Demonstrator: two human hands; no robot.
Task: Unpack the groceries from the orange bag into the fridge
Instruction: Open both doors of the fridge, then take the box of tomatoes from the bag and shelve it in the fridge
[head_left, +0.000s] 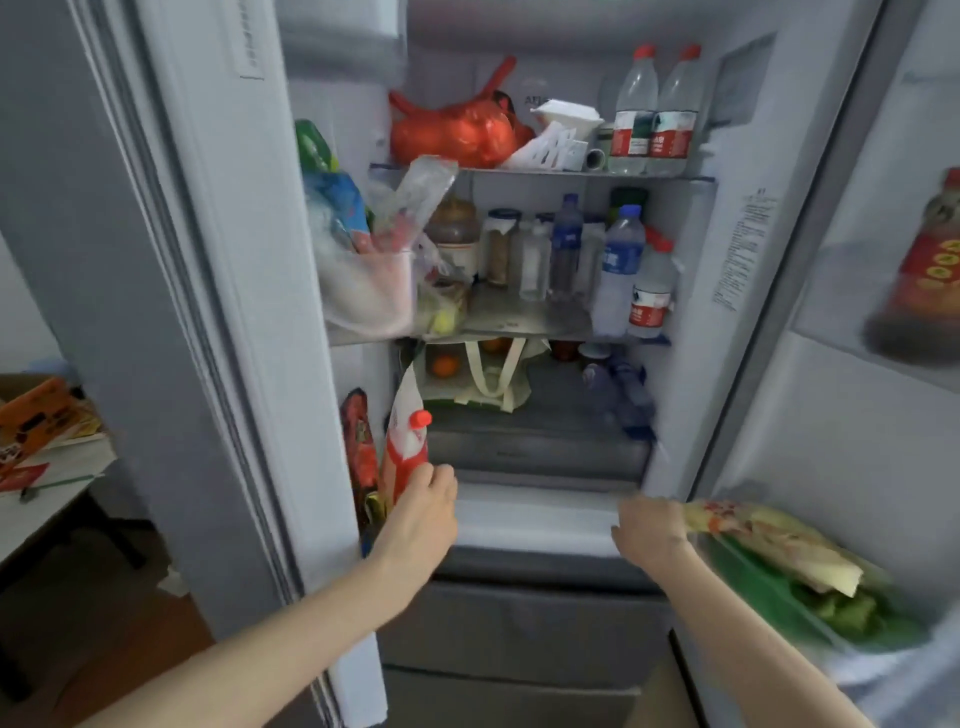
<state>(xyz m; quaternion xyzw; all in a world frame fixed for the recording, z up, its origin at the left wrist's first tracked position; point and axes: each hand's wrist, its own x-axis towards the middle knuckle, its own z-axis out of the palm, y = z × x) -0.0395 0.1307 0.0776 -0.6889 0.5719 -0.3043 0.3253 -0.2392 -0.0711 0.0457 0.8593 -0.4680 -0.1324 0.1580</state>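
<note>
The fridge (540, 462) stands open with both doors swung out. My left hand (422, 512) grips the lower part of a white and orange pouch with a red cap (408, 441), which stands upright in the lower bin of the left door. My right hand (649, 525) hovers in front of the fridge's lower edge, fingers loosely apart and holding nothing. Just to its right a yellow food packet (769, 540) lies on green-wrapped vegetables (831, 608) in the right door's lower bin. An orange-red plastic bag (457, 130) sits on the top shelf.
Water bottles (654, 114) and jars crowd the top and middle shelves. A cloth tote with oranges (483, 374) sits on the lower shelf. The left door's upper bin (363, 296) is stuffed with packets. A dark sauce bottle (924, 280) stands in the right door. A table with orange boxes (36, 415) stands at left.
</note>
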